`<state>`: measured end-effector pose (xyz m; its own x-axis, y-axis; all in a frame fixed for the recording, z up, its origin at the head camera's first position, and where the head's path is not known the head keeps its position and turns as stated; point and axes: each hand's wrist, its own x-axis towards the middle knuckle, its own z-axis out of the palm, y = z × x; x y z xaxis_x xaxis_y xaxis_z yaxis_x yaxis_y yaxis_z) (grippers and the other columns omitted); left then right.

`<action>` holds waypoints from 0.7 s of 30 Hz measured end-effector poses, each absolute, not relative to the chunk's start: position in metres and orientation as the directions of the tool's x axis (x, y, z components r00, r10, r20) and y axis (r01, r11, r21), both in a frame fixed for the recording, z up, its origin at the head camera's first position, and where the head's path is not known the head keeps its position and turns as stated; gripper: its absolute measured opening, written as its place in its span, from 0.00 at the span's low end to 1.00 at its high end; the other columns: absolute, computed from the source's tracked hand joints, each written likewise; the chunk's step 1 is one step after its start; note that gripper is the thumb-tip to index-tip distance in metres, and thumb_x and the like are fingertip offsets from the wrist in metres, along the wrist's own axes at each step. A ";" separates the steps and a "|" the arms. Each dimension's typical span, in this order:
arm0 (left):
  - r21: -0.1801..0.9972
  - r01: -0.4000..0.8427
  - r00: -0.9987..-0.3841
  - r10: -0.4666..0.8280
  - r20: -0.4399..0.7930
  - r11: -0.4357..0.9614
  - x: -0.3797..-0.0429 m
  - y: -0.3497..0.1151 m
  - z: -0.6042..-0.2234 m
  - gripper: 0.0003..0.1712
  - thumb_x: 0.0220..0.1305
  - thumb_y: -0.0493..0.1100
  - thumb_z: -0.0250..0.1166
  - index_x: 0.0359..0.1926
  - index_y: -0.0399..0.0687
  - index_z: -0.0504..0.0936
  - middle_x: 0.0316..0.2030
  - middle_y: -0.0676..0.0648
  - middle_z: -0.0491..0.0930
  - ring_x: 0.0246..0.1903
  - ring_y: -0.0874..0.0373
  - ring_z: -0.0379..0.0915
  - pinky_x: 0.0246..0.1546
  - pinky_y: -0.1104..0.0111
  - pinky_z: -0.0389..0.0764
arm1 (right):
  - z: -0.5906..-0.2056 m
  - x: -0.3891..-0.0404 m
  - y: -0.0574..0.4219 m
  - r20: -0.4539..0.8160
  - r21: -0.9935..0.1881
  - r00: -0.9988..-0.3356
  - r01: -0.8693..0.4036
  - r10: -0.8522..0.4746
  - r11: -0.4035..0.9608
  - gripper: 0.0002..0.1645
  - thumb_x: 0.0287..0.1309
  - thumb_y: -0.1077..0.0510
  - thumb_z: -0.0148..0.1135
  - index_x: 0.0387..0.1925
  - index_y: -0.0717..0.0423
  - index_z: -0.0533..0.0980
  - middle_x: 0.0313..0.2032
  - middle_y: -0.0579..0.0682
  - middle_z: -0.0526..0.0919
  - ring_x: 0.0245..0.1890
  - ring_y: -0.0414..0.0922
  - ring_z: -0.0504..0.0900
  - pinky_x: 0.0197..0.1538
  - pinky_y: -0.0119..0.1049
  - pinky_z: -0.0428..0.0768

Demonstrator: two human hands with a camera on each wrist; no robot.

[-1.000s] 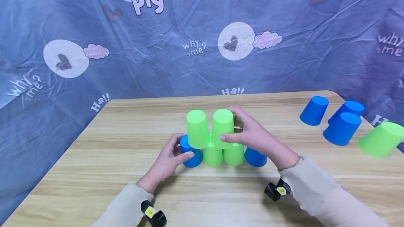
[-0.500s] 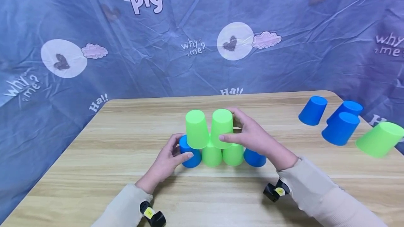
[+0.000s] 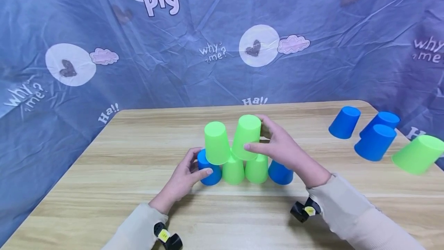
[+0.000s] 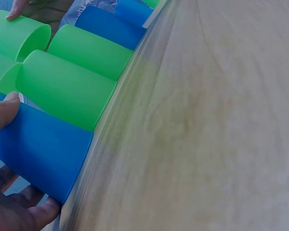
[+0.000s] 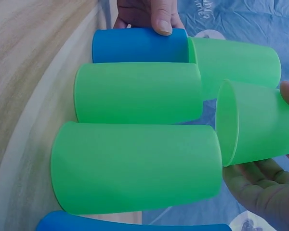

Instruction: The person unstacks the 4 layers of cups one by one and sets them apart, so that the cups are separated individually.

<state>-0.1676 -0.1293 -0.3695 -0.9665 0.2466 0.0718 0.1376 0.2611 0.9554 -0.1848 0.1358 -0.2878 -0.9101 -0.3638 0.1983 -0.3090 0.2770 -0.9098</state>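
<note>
A row of upside-down cups stands on the table: a blue cup [image 3: 210,171] at the left end, two green cups [image 3: 234,172] in the middle and another blue cup [image 3: 280,173] at the right end. My left hand [image 3: 183,176] grips the left blue cup, thumb in front and fingers behind. Above it, an upper green cup [image 3: 216,142] rests across the row. My right hand [image 3: 281,144] holds a second upper green cup [image 5: 260,122] between thumb and fingers. That cup leans slightly, its rim right at the bases of the two middle cups.
To the right on the wooden table [image 3: 104,188] stand several more upside-down cups: a far blue cup [image 3: 345,122], two overlapping blue cups [image 3: 375,142] and a green cup [image 3: 419,154]. A printed blue cloth [image 3: 166,76] hangs behind the table.
My right hand has raised its green cup a little and shifted it right, and the cup now tilts. The left hand and the other cups have stayed in place.
</note>
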 end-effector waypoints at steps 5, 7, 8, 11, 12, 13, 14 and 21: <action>0.955 0.135 -0.967 0.246 0.069 0.263 -0.168 -0.130 -0.370 0.29 0.58 0.42 0.65 0.60 0.56 0.65 0.54 0.47 0.70 0.55 0.49 0.69 0.58 0.50 0.67 | -0.284 -0.184 0.140 0.207 -0.911 -0.915 -0.309 -0.347 0.273 0.38 0.51 0.62 0.66 0.62 0.54 0.60 0.52 0.57 0.75 0.56 0.55 0.72 0.58 0.54 0.69; 0.955 0.132 -0.967 0.245 0.066 0.265 -0.167 -0.130 -0.370 0.30 0.58 0.42 0.65 0.60 0.56 0.65 0.55 0.47 0.70 0.56 0.49 0.68 0.58 0.49 0.67 | -0.282 -0.184 0.142 0.203 -0.909 -0.920 -0.304 -0.335 0.284 0.38 0.51 0.61 0.66 0.62 0.55 0.60 0.51 0.57 0.76 0.55 0.54 0.73 0.58 0.53 0.70; 0.955 0.131 -0.968 0.244 0.064 0.266 -0.167 -0.130 -0.370 0.30 0.58 0.42 0.65 0.60 0.56 0.65 0.55 0.47 0.70 0.56 0.49 0.68 0.58 0.49 0.67 | -0.282 -0.184 0.142 0.201 -0.909 -0.923 -0.301 -0.328 0.289 0.38 0.51 0.61 0.66 0.62 0.55 0.60 0.51 0.57 0.76 0.54 0.54 0.74 0.57 0.53 0.71; 0.955 0.128 -0.968 0.244 0.062 0.266 -0.166 -0.131 -0.370 0.30 0.58 0.42 0.65 0.60 0.56 0.65 0.55 0.47 0.70 0.57 0.48 0.68 0.58 0.49 0.66 | -0.279 -0.183 0.145 0.195 -0.905 -0.930 -0.293 -0.311 0.309 0.38 0.51 0.60 0.66 0.63 0.55 0.60 0.50 0.58 0.76 0.52 0.54 0.75 0.56 0.51 0.72; 0.955 0.129 -0.968 0.245 0.062 0.266 -0.167 -0.131 -0.370 0.30 0.58 0.42 0.65 0.60 0.56 0.65 0.55 0.47 0.70 0.57 0.48 0.68 0.59 0.49 0.66 | -0.278 -0.183 0.146 0.194 -0.903 -0.932 -0.291 -0.305 0.315 0.38 0.51 0.60 0.66 0.63 0.55 0.60 0.49 0.58 0.76 0.52 0.53 0.75 0.55 0.51 0.72; 0.956 0.129 -0.967 0.246 0.063 0.263 -0.167 -0.131 -0.369 0.30 0.58 0.42 0.65 0.60 0.56 0.65 0.55 0.47 0.69 0.57 0.49 0.68 0.58 0.49 0.66 | -0.277 -0.183 0.147 0.195 -0.902 -0.933 -0.293 -0.303 0.319 0.39 0.52 0.60 0.66 0.63 0.55 0.59 0.49 0.58 0.76 0.51 0.53 0.75 0.55 0.51 0.72; 0.956 0.131 -0.967 0.246 0.065 0.261 -0.167 -0.131 -0.369 0.30 0.58 0.42 0.65 0.60 0.56 0.65 0.55 0.47 0.69 0.56 0.49 0.68 0.58 0.49 0.66 | -0.276 -0.183 0.148 0.197 -0.900 -0.933 -0.294 -0.302 0.322 0.39 0.52 0.60 0.65 0.63 0.55 0.59 0.50 0.58 0.76 0.52 0.54 0.75 0.55 0.52 0.72; 0.958 0.143 -0.964 0.254 0.078 0.247 -0.168 -0.132 -0.370 0.30 0.58 0.41 0.65 0.60 0.54 0.65 0.54 0.47 0.70 0.55 0.49 0.69 0.57 0.50 0.68 | -0.267 -0.181 0.158 0.197 -0.892 -0.938 -0.292 -0.286 0.344 0.41 0.54 0.58 0.64 0.66 0.52 0.56 0.54 0.58 0.73 0.55 0.55 0.72 0.56 0.55 0.71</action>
<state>-0.1683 -0.1316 -0.3699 -0.9640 0.2542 0.0778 0.1425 0.2473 0.9584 -0.1809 0.1580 -0.2671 -0.9379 -0.2858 0.1967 -0.2919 0.3439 -0.8925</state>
